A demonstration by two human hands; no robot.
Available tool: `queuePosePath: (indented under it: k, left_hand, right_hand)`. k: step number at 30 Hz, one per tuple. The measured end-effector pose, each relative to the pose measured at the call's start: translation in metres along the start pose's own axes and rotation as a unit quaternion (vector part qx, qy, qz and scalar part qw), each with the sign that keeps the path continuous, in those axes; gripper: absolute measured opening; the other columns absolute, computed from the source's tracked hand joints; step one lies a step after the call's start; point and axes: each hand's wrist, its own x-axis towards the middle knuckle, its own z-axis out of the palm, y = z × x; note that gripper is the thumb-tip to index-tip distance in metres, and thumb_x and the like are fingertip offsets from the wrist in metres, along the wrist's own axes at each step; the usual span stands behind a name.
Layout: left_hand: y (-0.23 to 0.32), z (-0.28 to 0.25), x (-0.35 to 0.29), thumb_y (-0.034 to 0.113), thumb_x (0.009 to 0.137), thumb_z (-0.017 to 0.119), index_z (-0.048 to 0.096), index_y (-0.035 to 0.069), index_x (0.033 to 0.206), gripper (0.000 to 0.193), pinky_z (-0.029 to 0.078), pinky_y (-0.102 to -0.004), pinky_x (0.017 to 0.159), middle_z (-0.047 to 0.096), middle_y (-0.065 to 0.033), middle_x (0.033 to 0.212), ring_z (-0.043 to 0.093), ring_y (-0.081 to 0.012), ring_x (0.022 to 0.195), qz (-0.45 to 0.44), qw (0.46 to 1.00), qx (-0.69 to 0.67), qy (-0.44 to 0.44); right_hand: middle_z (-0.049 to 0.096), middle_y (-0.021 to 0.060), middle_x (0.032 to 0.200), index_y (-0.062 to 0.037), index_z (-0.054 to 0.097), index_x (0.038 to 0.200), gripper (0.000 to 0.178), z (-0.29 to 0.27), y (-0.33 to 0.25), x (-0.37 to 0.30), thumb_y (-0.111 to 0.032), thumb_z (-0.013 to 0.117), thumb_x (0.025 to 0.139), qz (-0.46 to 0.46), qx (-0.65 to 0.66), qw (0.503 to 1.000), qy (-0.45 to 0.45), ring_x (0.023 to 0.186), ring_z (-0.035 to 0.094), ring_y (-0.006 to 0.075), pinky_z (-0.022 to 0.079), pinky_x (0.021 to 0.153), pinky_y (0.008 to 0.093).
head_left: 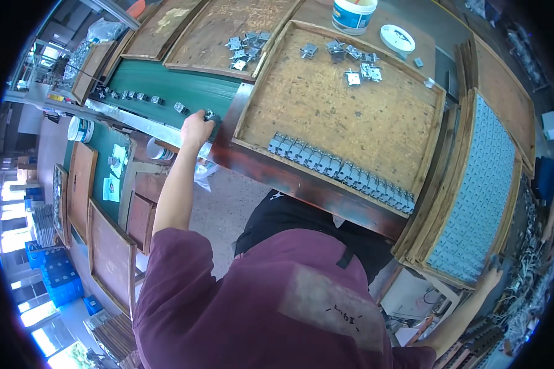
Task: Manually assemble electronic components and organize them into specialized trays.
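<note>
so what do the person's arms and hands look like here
Both hands are bare, no gloves: left hand, right hand. The forearms are bare too. A maroon short-sleeved shirt covers the shoulders and upper arms. No watch or rings can be made out.

Maroon short-sleeved shirt, black trousers
</note>
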Motion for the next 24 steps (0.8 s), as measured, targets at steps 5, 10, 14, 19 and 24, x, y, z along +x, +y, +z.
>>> queuePosePath:
  k: [5, 10, 14, 19, 24]
  left_hand:
    - [0.003, 0.004, -0.022, 0.013, 0.082, 0.058, 0.067, 0.005, 0.106, 0.027, 0.052, -0.042, 0.083, 0.069, -0.0189, 0.104, 0.066, -0.034, 0.095, 0.046, 0.971, -0.196, 0.126]
    - [0.106, -0.027, -0.097, 0.004, 0.091, 0.061, 0.062, 0.001, 0.112, 0.022, 0.051, -0.0292, 0.08, 0.067, -0.0057, 0.108, 0.062, -0.0131, 0.098, 0.061, 0.674, -0.712, -0.188]
    - [0.161, -0.021, -0.143, 0.004, 0.089, 0.066, 0.058, 0.002, 0.121, 0.033, 0.051, -0.0283, 0.087, 0.066, -0.0051, 0.107, 0.061, -0.014, 0.102, 0.128, 0.627, -0.721, -0.264]
    - [0.195, -0.035, -0.185, -0.005, 0.087, 0.066, 0.057, 0.003, 0.124, 0.04, 0.05, -0.0294, 0.093, 0.063, -0.0044, 0.113, 0.06, -0.0148, 0.105, 0.211, 0.594, -0.708, -0.318]
    - [0.2, -0.035, -0.196, -0.003, 0.088, 0.066, 0.055, 0.002, 0.128, 0.042, 0.05, -0.0311, 0.094, 0.062, -0.0062, 0.119, 0.061, -0.0163, 0.108, 0.259, 0.558, -0.709, -0.345]
  right_hand:
    - [0.057, 0.0117, 0.126, -0.0032, 0.053, 0.13, 0.032, 0.012, -0.061, -0.065, -0.016, 0.051, 0.101, -0.13, 0.362, 0.917, -0.105, 0.108, 0.057, 0.0219, 0.048, 0.09, 0.0322]
    - [0.056, 0.0134, 0.13, -0.0003, 0.05, 0.133, 0.042, 0.105, -0.132, -0.184, -0.024, 0.055, 0.099, -0.089, 0.469, 0.845, -0.24, 0.113, 0.057, 0.0222, 0.05, 0.09, 0.0335]
    - [0.064, 0.0115, 0.109, 0.0012, 0.057, 0.123, 0.035, 0.204, -0.168, -0.269, -0.02, 0.061, 0.094, -0.113, 0.406, 0.836, -0.352, 0.095, 0.064, 0.0185, 0.057, 0.074, 0.0337]
    - [0.065, 0.0092, 0.099, 0.001, 0.058, 0.115, 0.033, 0.258, -0.208, -0.326, 0.0, 0.07, 0.084, -0.151, 0.355, 0.831, -0.401, 0.087, 0.065, 0.0164, 0.058, 0.075, 0.0329]
    - [0.065, 0.0073, 0.1, 0.0012, 0.058, 0.115, 0.034, 0.254, -0.223, -0.346, -0.003, 0.072, 0.085, -0.126, 0.34, 0.815, -0.452, 0.088, 0.065, 0.0164, 0.057, 0.078, 0.0313]
